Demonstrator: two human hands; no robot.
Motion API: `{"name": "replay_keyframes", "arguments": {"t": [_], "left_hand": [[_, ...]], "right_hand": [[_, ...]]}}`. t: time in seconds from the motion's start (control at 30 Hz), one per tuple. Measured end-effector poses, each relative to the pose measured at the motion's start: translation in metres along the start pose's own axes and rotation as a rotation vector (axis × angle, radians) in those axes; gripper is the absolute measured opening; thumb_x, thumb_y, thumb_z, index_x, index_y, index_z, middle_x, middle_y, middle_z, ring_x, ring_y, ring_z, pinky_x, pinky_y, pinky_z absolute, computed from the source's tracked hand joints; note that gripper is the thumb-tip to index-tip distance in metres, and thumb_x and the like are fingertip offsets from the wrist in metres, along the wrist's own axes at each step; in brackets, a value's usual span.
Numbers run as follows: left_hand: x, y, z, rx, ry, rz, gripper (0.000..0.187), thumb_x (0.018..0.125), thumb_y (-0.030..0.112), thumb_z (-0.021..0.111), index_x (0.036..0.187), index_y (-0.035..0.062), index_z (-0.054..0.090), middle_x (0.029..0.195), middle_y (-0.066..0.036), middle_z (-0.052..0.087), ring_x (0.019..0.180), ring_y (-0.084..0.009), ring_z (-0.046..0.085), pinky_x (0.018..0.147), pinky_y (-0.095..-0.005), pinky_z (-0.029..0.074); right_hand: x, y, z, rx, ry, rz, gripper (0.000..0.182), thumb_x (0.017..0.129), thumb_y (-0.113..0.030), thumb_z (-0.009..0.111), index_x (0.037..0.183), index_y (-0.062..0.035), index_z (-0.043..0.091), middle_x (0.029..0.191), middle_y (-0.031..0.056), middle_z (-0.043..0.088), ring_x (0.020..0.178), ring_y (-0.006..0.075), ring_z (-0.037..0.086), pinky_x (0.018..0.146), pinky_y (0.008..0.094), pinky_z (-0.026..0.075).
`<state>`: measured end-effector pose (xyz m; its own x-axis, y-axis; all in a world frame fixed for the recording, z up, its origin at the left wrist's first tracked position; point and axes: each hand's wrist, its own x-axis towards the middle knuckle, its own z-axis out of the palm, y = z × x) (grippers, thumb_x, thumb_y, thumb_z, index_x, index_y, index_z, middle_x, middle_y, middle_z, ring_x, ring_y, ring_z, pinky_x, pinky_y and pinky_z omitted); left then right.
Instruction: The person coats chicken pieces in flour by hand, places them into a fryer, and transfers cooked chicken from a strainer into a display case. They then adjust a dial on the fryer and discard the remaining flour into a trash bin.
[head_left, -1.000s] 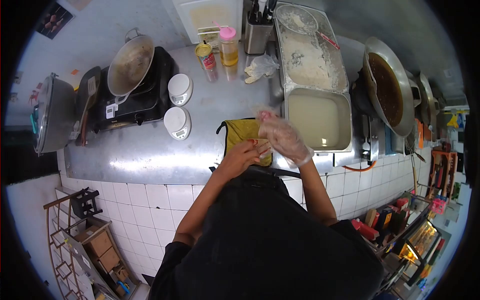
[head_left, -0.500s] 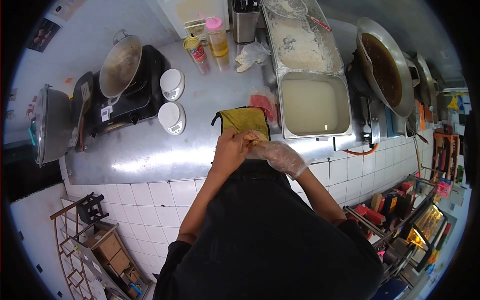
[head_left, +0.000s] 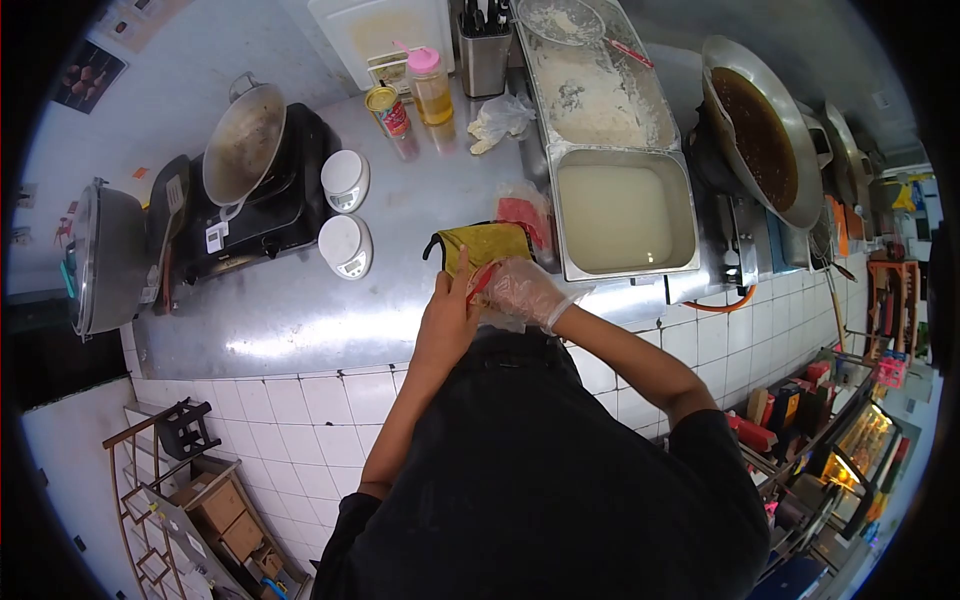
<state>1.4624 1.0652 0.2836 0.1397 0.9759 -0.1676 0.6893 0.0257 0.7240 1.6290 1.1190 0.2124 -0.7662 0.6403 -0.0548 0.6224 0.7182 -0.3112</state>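
Plastic-gloved right hand (head_left: pixel 520 290) and bare left hand (head_left: pixel 447 310) pinch a red packet (head_left: pixel 480 281) together; slippery glove could drop it.

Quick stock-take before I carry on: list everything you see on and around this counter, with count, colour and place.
Counter: one, steel, across the middle.
Cloth: one, yellow, at the counter's front edge by the hands.
Red packet: one, in clear plastic, beside the cloth.
Batter tray: one, steel, pale liquid, right of the cloth.
Flour tray: one, steel, white, behind the batter tray.
Wok: one, dark oil, far right.
Scales: two, white, left of centre.
Pan: one, grey, on the black stove.
Can: one, red and yellow, at the back.
Bottle: one, pink cap, beside the can.
Left hand: bare, on the small red item.
Right hand: clear glove, meeting the left.
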Motion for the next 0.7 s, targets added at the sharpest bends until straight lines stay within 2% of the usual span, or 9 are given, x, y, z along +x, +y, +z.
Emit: {"name": "replay_keyframes", "arguments": {"t": [0.07, 0.17, 0.27, 0.4, 0.57, 0.63, 0.7], "left_hand": [[0.000, -0.006, 0.000, -0.032, 0.031, -0.013, 0.071, 0.077, -0.003, 0.056, 0.143, 0.0047, 0.031, 0.094, -0.022, 0.051, 0.078, -0.0353, 0.057, 0.074, -0.0419, 0.047], [0.003, -0.017, 0.008, -0.054, -0.006, 0.047, 0.068, 0.079, -0.002, 0.058, 0.142, 0.0054, 0.034, 0.096, -0.024, 0.056, 0.079, -0.0400, 0.059, 0.073, -0.0448, 0.048], [0.006, -0.014, -0.001, -0.135, 0.080, 0.020, 0.063, 0.079, -0.003, 0.058, 0.139, 0.0046, 0.039, 0.097, -0.024, 0.057, 0.079, -0.0378, 0.059, 0.073, -0.0432, 0.048], [0.007, -0.017, -0.002, -0.218, 0.099, -0.055, 0.061, 0.078, -0.004, 0.058, 0.136, 0.0048, 0.043, 0.095, -0.022, 0.058, 0.075, -0.0326, 0.058, 0.071, -0.0396, 0.047], [0.006, -0.021, -0.001, -0.275, 0.110, -0.091, 0.061, 0.076, -0.005, 0.057, 0.135, 0.0049, 0.045, 0.087, -0.018, 0.056, 0.069, -0.0284, 0.054, 0.068, -0.0371, 0.047], [0.008, -0.025, -0.002, -0.277, 0.153, -0.088, 0.060, 0.077, -0.004, 0.057, 0.135, 0.0048, 0.046, 0.082, -0.016, 0.052, 0.066, -0.0256, 0.050, 0.066, -0.0346, 0.046], [0.011, -0.026, -0.002, -0.301, 0.146, -0.100, 0.058, 0.077, -0.004, 0.057, 0.134, 0.0045, 0.047, 0.080, -0.015, 0.051, 0.065, -0.0242, 0.049, 0.065, -0.0335, 0.045]], "right_hand": [[0.001, 0.002, -0.003, 0.023, 0.172, -0.085, 0.021, 0.079, -0.032, 0.060, 0.082, -0.0120, 0.066, 0.075, 0.0091, 0.065, 0.074, 0.0279, 0.065, 0.067, 0.0391, 0.051], [0.004, -0.005, -0.009, 0.066, 0.096, -0.006, 0.022, 0.080, -0.033, 0.060, 0.086, -0.0131, 0.064, 0.076, 0.0101, 0.065, 0.076, 0.0275, 0.065, 0.065, 0.0391, 0.051], [0.005, 0.002, 0.011, 0.159, 0.078, -0.003, 0.022, 0.081, -0.032, 0.060, 0.088, -0.0113, 0.062, 0.080, 0.0127, 0.065, 0.077, 0.0308, 0.064, 0.067, 0.0410, 0.051], [0.001, -0.013, -0.007, 0.283, 0.100, 0.073, 0.025, 0.084, -0.030, 0.061, 0.092, -0.0055, 0.059, 0.084, 0.0188, 0.063, 0.079, 0.0364, 0.062, 0.070, 0.0455, 0.050], [-0.015, -0.021, -0.007, 0.290, 0.107, 0.124, 0.026, 0.084, -0.024, 0.064, 0.097, -0.0029, 0.057, 0.083, 0.0219, 0.061, 0.080, 0.0380, 0.061, 0.070, 0.0470, 0.049], [-0.015, -0.031, -0.022, 0.255, 0.178, 0.186, 0.023, 0.086, -0.021, 0.061, 0.099, -0.0024, 0.058, 0.086, 0.0219, 0.061, 0.081, 0.0368, 0.062, 0.070, 0.0466, 0.050], [-0.017, -0.028, -0.017, 0.194, 0.106, 0.196, 0.023, 0.085, -0.019, 0.060, 0.101, -0.0024, 0.058, 0.088, 0.0214, 0.061, 0.082, 0.0360, 0.062, 0.069, 0.0459, 0.050]]}}
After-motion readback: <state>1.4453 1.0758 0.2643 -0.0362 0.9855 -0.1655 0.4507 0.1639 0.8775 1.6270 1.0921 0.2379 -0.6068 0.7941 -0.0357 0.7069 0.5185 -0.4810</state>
